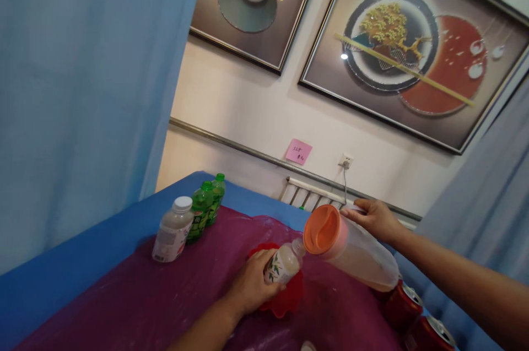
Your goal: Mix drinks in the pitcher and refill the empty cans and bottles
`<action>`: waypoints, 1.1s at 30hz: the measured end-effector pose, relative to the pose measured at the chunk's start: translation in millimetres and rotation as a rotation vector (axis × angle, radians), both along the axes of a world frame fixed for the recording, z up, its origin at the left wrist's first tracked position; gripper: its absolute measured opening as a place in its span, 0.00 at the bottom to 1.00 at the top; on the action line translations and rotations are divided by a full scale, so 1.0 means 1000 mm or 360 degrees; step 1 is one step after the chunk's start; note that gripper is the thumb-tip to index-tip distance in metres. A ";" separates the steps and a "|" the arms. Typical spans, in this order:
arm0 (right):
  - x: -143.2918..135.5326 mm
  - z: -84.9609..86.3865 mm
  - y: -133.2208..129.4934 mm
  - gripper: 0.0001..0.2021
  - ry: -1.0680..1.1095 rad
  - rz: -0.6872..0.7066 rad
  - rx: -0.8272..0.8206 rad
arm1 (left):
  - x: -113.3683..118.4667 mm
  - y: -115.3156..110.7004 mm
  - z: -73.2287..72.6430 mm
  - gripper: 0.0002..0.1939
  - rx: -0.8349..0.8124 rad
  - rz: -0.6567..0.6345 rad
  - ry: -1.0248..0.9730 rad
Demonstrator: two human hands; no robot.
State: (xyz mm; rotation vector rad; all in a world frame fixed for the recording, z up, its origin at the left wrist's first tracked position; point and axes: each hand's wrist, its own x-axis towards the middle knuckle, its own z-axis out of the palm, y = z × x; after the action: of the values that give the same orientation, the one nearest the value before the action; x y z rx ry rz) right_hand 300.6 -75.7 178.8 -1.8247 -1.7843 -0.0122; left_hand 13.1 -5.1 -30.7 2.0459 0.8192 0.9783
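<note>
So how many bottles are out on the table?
4: a white bottle and two green bottles standing at the left, one small bottle in the left hand. Others may be hidden.

The left hand (252, 284) is reaching forward from the bottom edge, fingers curling closed in a grip. The right hand (375, 219) is extending in from the right, forearm bare, fingers wrapping shut.

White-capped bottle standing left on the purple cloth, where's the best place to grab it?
Grip the white-capped bottle around its labelled middle, coming from the near right side. It stands upright with open cloth there, while the green bottles crowd its far side. The left hand is probably closest, but holds a small bottle.
</note>
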 end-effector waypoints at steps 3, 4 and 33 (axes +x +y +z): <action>0.000 0.000 0.000 0.31 0.0009 0.0017 0.0011 | 0.000 0.000 -0.001 0.34 0.0005 -0.0001 -0.0008; 0.000 0.000 0.000 0.31 0.0008 0.0020 0.0013 | 0.000 0.000 -0.001 0.35 0.0009 -0.0007 -0.0008; -0.001 0.002 -0.001 0.31 -0.0012 0.0025 0.0020 | 0.000 -0.001 0.001 0.35 -0.0015 0.0006 0.0008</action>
State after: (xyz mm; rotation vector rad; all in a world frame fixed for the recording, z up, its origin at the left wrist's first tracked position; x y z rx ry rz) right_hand 299.6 -76.5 181.0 -1.8042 -1.7997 -0.0243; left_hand 13.0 -5.9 -29.6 2.0404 0.8292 0.9698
